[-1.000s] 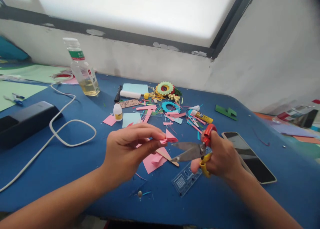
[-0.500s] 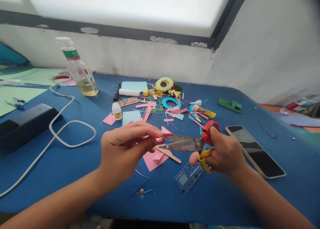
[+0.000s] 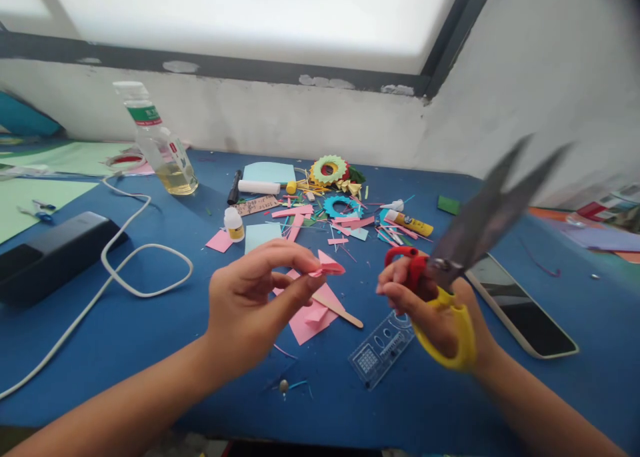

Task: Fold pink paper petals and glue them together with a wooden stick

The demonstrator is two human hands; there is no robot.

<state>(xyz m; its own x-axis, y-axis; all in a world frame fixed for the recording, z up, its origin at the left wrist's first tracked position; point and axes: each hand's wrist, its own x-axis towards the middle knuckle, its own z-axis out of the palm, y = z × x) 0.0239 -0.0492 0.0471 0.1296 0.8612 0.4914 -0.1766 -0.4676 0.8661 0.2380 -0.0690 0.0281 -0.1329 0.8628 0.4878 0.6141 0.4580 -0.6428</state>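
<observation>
Between thumb and forefinger, my left hand (image 3: 257, 294) pinches a small folded piece of pink paper (image 3: 330, 265). My right hand (image 3: 430, 310) is closed around the scissors (image 3: 457, 250), which have one red and one yellow handle. Their blades are parted and point up and to the right, away from the paper, slightly blurred by motion. Below the hands lie pink paper sheets (image 3: 303, 327), a wooden stick (image 3: 345, 316) across them and a clear stencil ruler (image 3: 383, 350).
A bottle of yellowish liquid (image 3: 177, 177), a white cable (image 3: 143, 290) and a dark box-like device (image 3: 60, 250) are at left. Paper scraps (image 3: 300, 210), a small glue bottle (image 3: 233, 224), a yellow tube (image 3: 413, 224) and gear-shaped paper rings (image 3: 343, 207) fill the middle. A phone (image 3: 520, 310) lies at right.
The scissors have swung from the pink paper, blades turning from leftward to up and right. My right hand has rotated with them. My left hand still pinches the paper in about the same place.
</observation>
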